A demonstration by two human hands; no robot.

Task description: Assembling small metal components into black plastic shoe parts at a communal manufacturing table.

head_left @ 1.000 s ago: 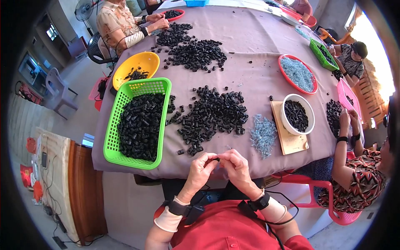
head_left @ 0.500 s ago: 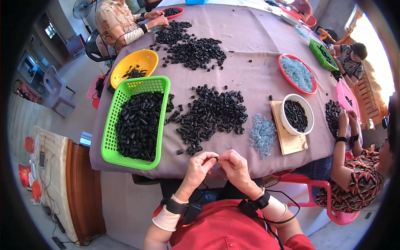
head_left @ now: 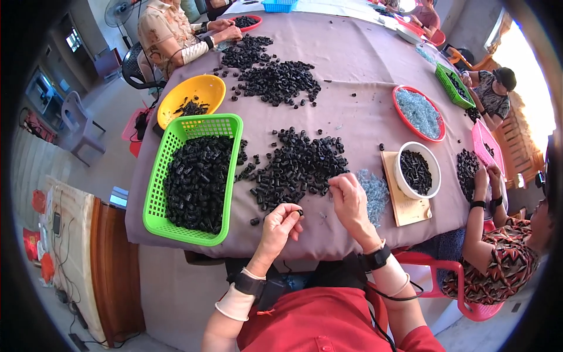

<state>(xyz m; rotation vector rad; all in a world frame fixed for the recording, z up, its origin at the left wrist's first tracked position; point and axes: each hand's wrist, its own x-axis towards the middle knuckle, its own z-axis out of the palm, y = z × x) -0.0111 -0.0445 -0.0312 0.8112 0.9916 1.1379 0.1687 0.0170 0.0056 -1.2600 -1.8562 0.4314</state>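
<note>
My left hand (head_left: 280, 226) pinches a small black ring-shaped part (head_left: 299, 212) between thumb and fingertips, just above the table's near edge. My right hand (head_left: 350, 201) reaches forward with fingers curled at the near edge of the pile of small black cylindrical parts (head_left: 296, 165), beside a heap of small silvery-blue metal bits (head_left: 374, 190). Whether the right hand holds anything is hidden by its fingers. A green plastic basket (head_left: 173, 136) full of black parts sits to my left.
A white bowl (head_left: 417, 171) of black parts stands on a wooden board (head_left: 397, 205) to the right. A yellow bowl (head_left: 190, 101), a red dish (head_left: 418, 111) of metal bits and another black pile (head_left: 275, 79) lie farther off. Other people sit at the right (head_left: 498, 246) and far left (head_left: 170, 32).
My hands were together near the table edge; now they have parted. The right hand has moved forward to the pile while the left stays back holding a black part.
</note>
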